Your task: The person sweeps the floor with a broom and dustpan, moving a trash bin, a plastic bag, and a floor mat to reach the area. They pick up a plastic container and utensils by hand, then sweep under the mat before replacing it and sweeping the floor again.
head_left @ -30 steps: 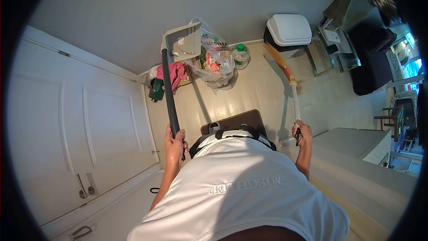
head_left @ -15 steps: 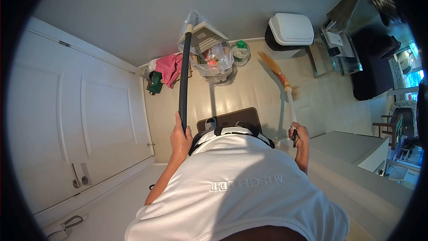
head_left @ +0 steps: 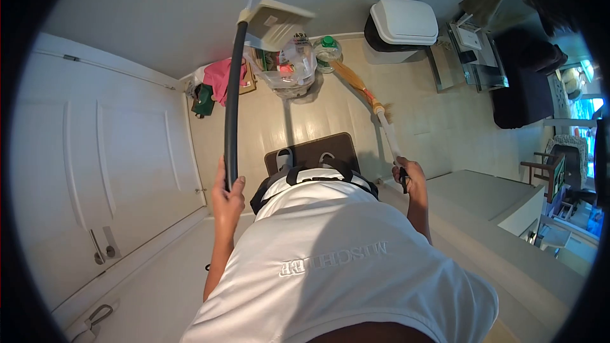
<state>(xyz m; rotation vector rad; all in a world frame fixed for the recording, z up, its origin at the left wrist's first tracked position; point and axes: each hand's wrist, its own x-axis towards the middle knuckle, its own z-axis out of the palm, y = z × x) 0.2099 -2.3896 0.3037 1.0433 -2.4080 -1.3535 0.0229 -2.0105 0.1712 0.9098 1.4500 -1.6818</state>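
Observation:
My left hand [head_left: 228, 194] is closed around the dark handle of a long-handled dustpan [head_left: 234, 108]. The pale pan is raised at the far end, above a clear plastic bag [head_left: 287, 79] of rubbish by the wall. In my right hand [head_left: 410, 173] is the white handle of a broom [head_left: 363, 91], gripped near its end. Its straw bristles point away from me toward a large clear bottle with a green cap [head_left: 327, 54]. What lies inside the pan cannot be made out.
A white-lidded bin [head_left: 403, 22] stands against the wall. Pink cloth [head_left: 219, 81] and a green item [head_left: 203, 100] lie left of the bag. My feet are on a brown mat [head_left: 324, 147]. A white door [head_left: 108, 159] is at left, a glass table [head_left: 480, 57] at right.
The dustpan has lifted and shifted left, farther clear of the bag. The broom's bristles have swung left toward the bottle. My view has shifted slightly.

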